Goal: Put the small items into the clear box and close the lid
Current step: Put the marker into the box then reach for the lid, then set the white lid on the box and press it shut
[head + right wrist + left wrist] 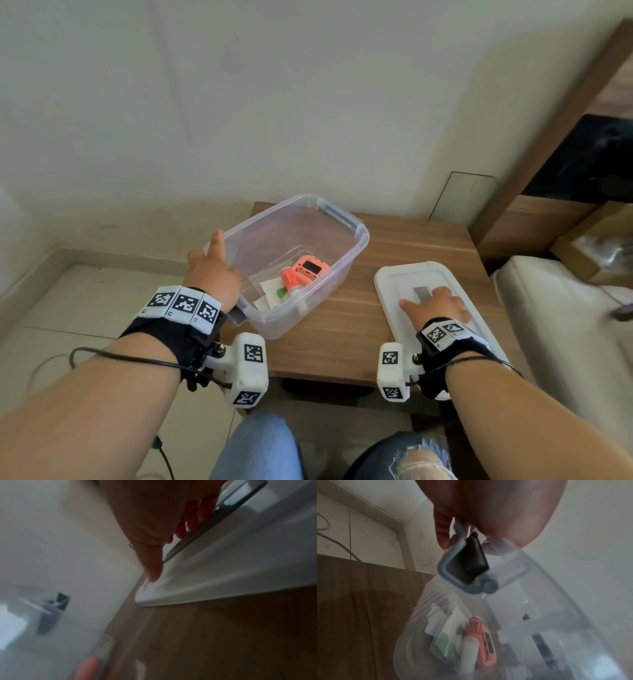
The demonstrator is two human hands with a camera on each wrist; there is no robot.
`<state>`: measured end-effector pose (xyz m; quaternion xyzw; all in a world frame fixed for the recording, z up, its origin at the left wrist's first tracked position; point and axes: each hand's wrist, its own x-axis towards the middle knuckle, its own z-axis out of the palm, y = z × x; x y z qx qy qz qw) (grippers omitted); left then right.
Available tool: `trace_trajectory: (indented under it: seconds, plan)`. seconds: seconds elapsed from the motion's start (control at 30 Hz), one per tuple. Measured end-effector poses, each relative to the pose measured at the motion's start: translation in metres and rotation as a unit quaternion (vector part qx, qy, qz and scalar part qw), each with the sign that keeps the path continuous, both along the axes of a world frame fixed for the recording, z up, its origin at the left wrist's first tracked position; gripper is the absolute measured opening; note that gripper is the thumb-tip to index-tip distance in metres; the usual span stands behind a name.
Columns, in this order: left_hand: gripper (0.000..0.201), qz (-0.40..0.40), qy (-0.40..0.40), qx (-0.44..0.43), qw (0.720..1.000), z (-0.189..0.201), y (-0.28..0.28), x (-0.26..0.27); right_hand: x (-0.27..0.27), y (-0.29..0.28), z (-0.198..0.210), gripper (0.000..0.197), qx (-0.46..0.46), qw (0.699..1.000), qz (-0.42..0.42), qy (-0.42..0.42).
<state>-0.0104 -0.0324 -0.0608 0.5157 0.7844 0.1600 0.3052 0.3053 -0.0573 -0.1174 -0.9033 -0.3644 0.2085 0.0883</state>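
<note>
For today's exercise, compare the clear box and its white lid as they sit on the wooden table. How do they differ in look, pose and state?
The clear box is see-through and deep; the white lid is opaque and flat. The box holds small items, among them an orange gadget; the lid carries only the right hand. The left hand grips the box at its rim, while the right hand lies on top of the lid. Both rest on the wooden table, side by side and apart.

- No words, brands or numbers can be read anywhere.
- Black-and-white square code tags [186, 303] sit on both wristbands; they carry no legible text.
</note>
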Motion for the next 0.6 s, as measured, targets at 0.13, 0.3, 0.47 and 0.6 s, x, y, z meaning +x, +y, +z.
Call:
trace_trajectory:
  seconds: [0.13,0.3,0.47,0.6]
  plan:
    - [0.073,-0.003,0.014,0.005,1.000,0.000,0.001,0.001,-0.005,0.000,-0.005,0.110,-0.059,0.995,0.057,-0.048]
    - [0.073,-0.005,0.008,0.008,1.000,0.001,0.002,0.000,-0.015,0.008,-0.001,0.104,-0.096,0.992,0.062,-0.062]
    - [0.072,-0.001,0.004,0.010,1.000,0.001,0.002,0.000,-0.016,0.006,0.004,0.087,-0.071,0.993,0.071,-0.056]
    - [0.073,0.003,0.007,0.009,1.000,0.001,0.000,0.001,-0.016,0.008,0.017,0.066,-0.006,0.993,0.103,-0.052]
